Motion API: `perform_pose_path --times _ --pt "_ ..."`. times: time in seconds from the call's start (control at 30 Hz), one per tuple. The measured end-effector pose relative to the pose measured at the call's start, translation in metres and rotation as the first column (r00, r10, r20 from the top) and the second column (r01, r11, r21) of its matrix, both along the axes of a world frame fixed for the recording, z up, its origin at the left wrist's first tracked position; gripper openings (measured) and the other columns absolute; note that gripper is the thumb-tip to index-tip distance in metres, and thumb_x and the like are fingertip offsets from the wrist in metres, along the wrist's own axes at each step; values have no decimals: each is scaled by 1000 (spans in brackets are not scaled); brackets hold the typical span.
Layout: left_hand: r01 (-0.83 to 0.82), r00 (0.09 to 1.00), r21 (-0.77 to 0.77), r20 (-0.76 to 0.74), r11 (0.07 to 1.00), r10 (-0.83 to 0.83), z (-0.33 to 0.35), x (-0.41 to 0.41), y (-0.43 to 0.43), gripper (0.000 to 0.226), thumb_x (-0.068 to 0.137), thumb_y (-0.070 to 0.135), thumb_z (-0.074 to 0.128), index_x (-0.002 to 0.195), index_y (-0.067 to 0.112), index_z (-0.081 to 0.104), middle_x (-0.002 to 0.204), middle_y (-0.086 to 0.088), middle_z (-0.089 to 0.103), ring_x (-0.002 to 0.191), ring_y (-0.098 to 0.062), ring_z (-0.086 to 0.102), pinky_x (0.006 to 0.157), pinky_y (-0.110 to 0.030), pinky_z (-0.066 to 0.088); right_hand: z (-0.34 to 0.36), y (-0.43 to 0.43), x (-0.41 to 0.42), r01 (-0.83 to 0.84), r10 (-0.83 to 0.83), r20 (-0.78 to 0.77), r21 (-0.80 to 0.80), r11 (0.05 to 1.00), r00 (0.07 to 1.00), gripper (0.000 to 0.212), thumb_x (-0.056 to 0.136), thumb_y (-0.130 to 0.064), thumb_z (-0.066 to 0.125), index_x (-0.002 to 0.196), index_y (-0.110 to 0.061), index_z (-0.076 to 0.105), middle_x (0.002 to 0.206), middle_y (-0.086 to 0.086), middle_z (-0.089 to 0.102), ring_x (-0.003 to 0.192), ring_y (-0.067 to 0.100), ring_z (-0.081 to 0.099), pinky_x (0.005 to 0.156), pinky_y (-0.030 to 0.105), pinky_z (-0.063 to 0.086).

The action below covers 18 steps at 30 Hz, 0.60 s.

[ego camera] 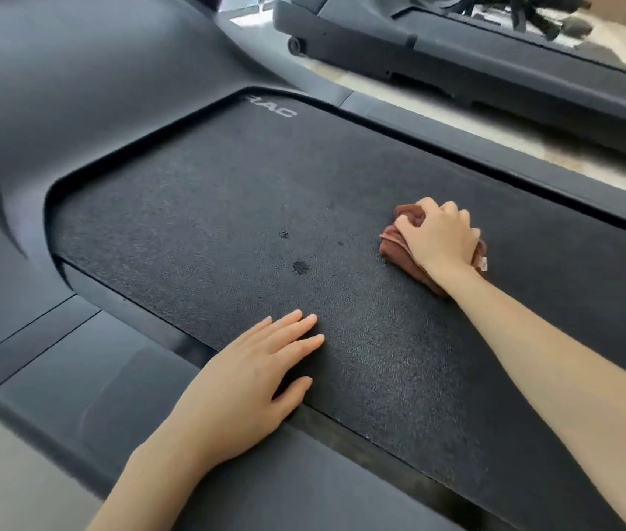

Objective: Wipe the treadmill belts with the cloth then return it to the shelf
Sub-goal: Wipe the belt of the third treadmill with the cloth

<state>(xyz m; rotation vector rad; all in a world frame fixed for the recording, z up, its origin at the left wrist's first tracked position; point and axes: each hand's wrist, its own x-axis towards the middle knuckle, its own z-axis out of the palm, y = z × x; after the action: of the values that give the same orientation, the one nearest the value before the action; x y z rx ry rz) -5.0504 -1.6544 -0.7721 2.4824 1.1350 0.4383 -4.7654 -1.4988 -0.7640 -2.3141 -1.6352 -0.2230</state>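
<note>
Gripping a bunched brown cloth [392, 247] in the right hand [439, 235], fingers curled over it, and pressing it to the black treadmill belt [227, 193] near the far edge. Resting the left hand [250, 381] flat, fingers straight and holding nothing, across the belt's near edge and the side rail [74, 400]. Two dark spots [299, 267] on the belt between the hands. Beyond, across pale floor [399, 97], a second treadmill [495, 55].

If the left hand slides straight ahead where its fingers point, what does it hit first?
Bare belt, then probably the brown cloth under the right hand; depth is unclear.
</note>
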Motion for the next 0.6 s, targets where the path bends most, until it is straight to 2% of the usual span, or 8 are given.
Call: perform_pose_path --times 0.07,0.13,0.23,0.3,0.37,0.47,0.53,0.6 --pt "0 1000 -3 -4 1000 0 1 -1 0 48 95 37 42 142 32 35 151 21 17 140 6 3 115 -23 -5 0 -6 -11 -10 10 -2 -7 1000 1000 38 86 -50 46 113 -27 58 117 12 55 114 35 45 93 47 34" --pt "-8 1000 -2 1 1000 8 2 0 0 48 93 39 41 140 32 38 150 21 21 140 5 6 116 -21 -1 3 -38 -21 -175 175 10 5 985 985 36 85 -50 48 112 -29 59 111 8 57 109 32 47 89 43 36" --pt "-21 1000 -11 7 1000 21 3 1 0 48 91 43 38 137 31 44 148 19 28 140 2 15 115 -23 7 14 -121 -30 -512 512 3 -10 859 859 36 79 -52 49 104 -29 63 94 1 56 92 25 51 77 39 40" --pt "-15 1000 -14 11 1000 15 4 1 0 49 90 44 35 134 28 49 146 16 34 139 -3 24 114 -28 13 17 -183 -29 -660 660 -25 -4 751 751 33 75 -50 57 101 -30 63 90 -2 56 84 23 51 72 37 39" --pt "-29 999 -12 14 1000 29 6 2 0 50 89 42 34 133 25 51 145 14 38 138 -6 29 112 -29 17 17 -227 -22 -715 716 -3 32 698 699 28 73 -47 61 98 -36 63 87 -5 57 82 17 47 73 31 36" --pt "-75 997 5 29 997 75 7 4 0 49 88 38 37 130 18 54 142 9 44 134 -8 36 111 -28 21 17 -236 -18 -714 716 -1 76 696 698 19 73 -45 60 88 -38 69 79 -8 59 77 12 45 71 26 35" --pt "-93 995 4 27 996 93 7 5 1 49 88 36 38 129 15 55 140 7 47 133 -10 38 110 -28 24 17 -218 -26 -749 751 -23 61 660 660 23 65 -44 67 85 -33 71 77 -5 59 73 15 47 67 29 38" --pt "-121 993 18 16 992 121 7 6 2 50 87 36 39 128 13 56 139 4 48 133 -14 38 108 -30 27 17 -192 -43 -779 780 -53 31 626 624 27 69 -46 65 89 -29 70 81 -3 57 74 20 52 66 36 42"
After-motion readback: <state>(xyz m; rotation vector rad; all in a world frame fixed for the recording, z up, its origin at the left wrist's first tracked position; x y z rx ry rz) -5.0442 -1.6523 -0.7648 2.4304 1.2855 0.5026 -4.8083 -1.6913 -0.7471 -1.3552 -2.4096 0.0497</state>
